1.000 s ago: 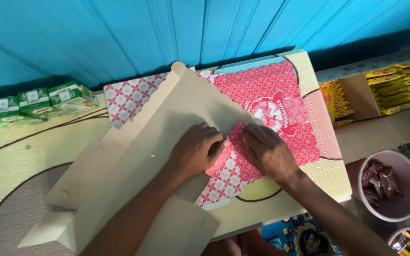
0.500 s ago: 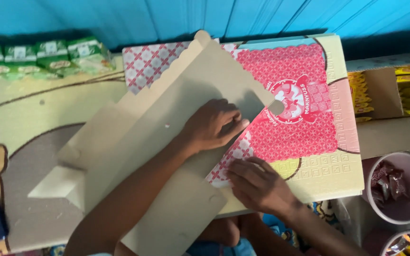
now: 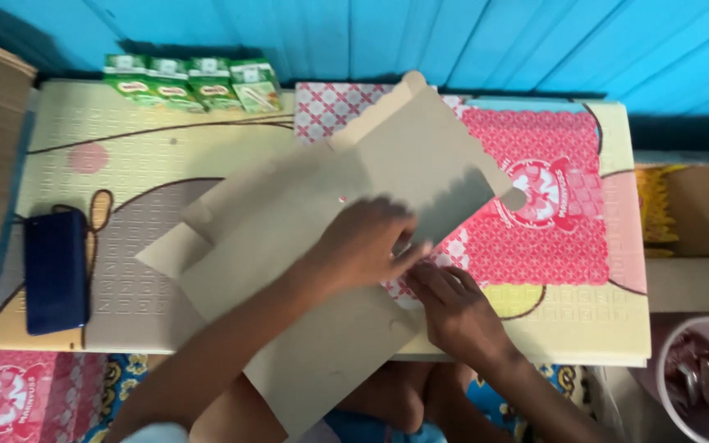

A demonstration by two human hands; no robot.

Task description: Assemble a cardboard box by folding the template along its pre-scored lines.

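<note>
Head view: carton partly folded, flaps still flat

Head view shows a low table [image 3: 108, 164] under a foam mat, blue wall at 12 o'clock. A flat brown carton blank [image 3: 289, 238] lies slantwise across it, one panel [image 3: 428, 164] folded over the red printed face [image 3: 551, 205]; the other flaps lie unfolded, so most creasing seems left. Its 6 o'clock corner overhangs the table edge. Open mat at 9 o'clock, beside a dark phone [image 3: 55, 271]. Green drink boxes [image 3: 190, 80] at 11 o'clock. Left hand [image 3: 367, 242] presses flat on the fold; right hand [image 3: 453, 308] pinches the carton's edge at 5 o'clock.
</note>
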